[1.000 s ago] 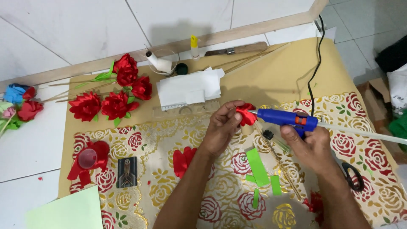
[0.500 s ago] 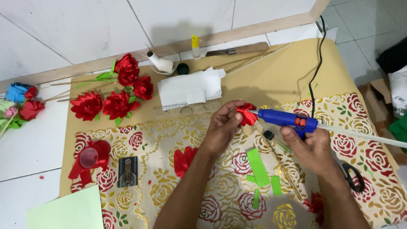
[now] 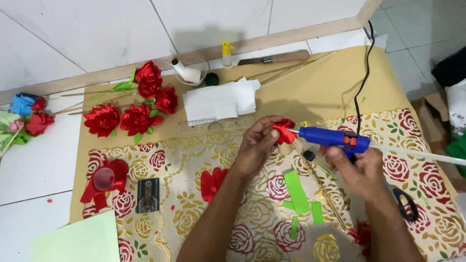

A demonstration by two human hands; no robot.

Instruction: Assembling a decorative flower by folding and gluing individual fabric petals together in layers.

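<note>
Two hands meet over the middle of the cloth (image 3: 145,155). The left hand (image 3: 255,148) has its fingers (image 3: 266,127) closed on a small red flower (image 3: 283,132), pinching it from the left and holding it just above the cloth. The right hand (image 3: 361,167) is wrapped around the grip of a blue glue gun (image 3: 330,137), fingers closed tight on the handle below the orange trigger; the gun lies level, and its nozzle touches the right side of the flower. A white glue stick (image 3: 412,153) juts from the back of the gun toward the right, and a black cord (image 3: 361,73) runs from it up toward the top edge.

Just below the hands lie green paper strips (image 3: 297,191) and thin wooden sticks (image 3: 325,189). A loose red petal (image 3: 211,183) sits near the left forearm. Black scissors (image 3: 405,204) lie by the right wrist. Above the left hand are a clear ruler (image 3: 213,126) and folded white paper (image 3: 218,99). Farther left, finished red roses (image 3: 138,104) on stems rest at the cloth's upper corner, well apart from the hands. A red ribbon piece with a small cup (image 3: 104,179) and a dark lighter (image 3: 148,195) lie at the left, and a pale green sheet (image 3: 77,240) is at the bottom left corner. More flowers, blue and red (image 3: 26,114), lie on the white floor (image 3: 43,160) at the far left.
</note>
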